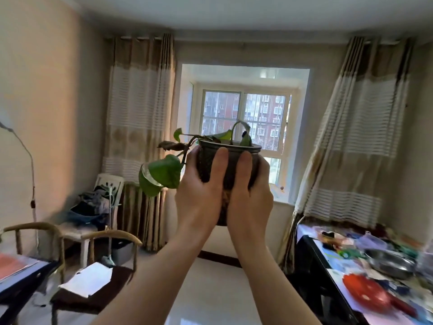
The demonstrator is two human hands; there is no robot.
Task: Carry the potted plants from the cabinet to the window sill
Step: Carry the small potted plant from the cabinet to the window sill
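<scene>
At the centre of the frame, beyond the raised arms, the window point(244, 118) sits in a deep recess between two striped curtains point(138, 109) that fill the upper left and upper right. The window sill point(280, 197) shows only as a pale strip at the recess's lower right; the rest of it is hidden behind the pot and the hands, so whether anything already stands there cannot be told. The cabinet named in the task is nowhere in view.

In the lower right a dark desk point(314, 259) carries a blurred clutter, of which a metal bowl point(389, 263) and something red can be made out; its far end is cut off by the frame edge. In the lower left stands a wooden armchair point(93, 273) with a white sheet on its seat, and behind it a white chair heaped with clothes.

The potted plant point(228, 160) is held up in mid-air at the centre, well short of the sill. The left hand point(200, 195) and the right hand point(249, 200) clasp the dark pot from opposite sides, thumbs laid up its near wall, probably to keep it level and the soil in while walking. Its lower half is hidden by the palms. Limp leaves trail out to the left, clear of the fingers.
</scene>
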